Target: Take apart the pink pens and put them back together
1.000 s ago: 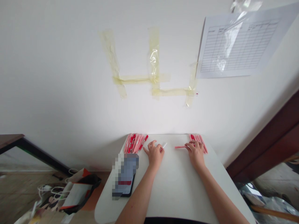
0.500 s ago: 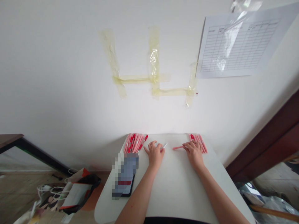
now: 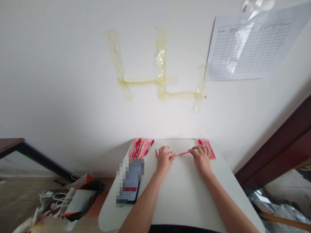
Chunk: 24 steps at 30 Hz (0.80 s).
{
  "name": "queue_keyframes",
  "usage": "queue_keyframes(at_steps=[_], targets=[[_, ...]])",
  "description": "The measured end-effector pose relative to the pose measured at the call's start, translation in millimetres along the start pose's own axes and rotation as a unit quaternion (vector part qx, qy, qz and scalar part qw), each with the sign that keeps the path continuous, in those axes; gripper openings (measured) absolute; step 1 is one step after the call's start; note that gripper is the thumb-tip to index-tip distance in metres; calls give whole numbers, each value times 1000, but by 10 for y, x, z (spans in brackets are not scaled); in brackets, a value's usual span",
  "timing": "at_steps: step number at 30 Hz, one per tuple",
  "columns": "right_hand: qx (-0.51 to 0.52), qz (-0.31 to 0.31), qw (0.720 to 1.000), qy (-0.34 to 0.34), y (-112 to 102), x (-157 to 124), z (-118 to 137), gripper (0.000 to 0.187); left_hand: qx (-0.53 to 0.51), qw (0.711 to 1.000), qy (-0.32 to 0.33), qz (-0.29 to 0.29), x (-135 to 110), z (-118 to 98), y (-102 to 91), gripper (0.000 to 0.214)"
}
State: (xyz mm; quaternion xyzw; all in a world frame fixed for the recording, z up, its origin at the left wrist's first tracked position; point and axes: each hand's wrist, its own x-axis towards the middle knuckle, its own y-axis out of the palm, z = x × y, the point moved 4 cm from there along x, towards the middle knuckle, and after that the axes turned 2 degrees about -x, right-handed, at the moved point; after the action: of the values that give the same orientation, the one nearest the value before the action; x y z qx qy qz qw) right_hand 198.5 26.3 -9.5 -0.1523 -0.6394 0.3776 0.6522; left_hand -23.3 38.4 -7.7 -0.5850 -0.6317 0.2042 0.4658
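Observation:
My left hand (image 3: 164,158) is closed in a pinch, with a thin whitish piece (image 3: 174,151) sticking out past its fingertips. A slim pink pen-like stick (image 3: 182,153) spans the gap between my two hands. Its right end is pinched in my right hand (image 3: 200,158), and its left end meets my left fingertips. Whether the left fingers also grip the stick is too small to tell. Red and pink pens (image 3: 139,149) lie side by side left of my left hand. Several more pink pens (image 3: 209,149) lie behind and beside my right hand, partly covered by it.
A phone (image 3: 132,181), partly pixelated, lies on the white table (image 3: 179,200) near my left forearm. The wall (image 3: 73,81) stands directly behind the table. Bags (image 3: 82,197) sit on the floor at left, and a dark red wooden piece (image 3: 274,152) stands at right.
My left hand has moved slightly right, bringing its fingertips with the whitish piece to the left end of the pink stick. My right hand has stayed nearly in place.

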Motion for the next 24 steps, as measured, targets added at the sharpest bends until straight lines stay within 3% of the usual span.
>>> queue_keyframes(at_steps=[12,24], targets=[[-15,0,1000,-8,-67,24,49,40,-3,1000,-15,12,10,-15,-14,6],[-29,-37,999,-5,-129,55,83,36,-4,1000,3,-16,-1,-9,-6,6]])
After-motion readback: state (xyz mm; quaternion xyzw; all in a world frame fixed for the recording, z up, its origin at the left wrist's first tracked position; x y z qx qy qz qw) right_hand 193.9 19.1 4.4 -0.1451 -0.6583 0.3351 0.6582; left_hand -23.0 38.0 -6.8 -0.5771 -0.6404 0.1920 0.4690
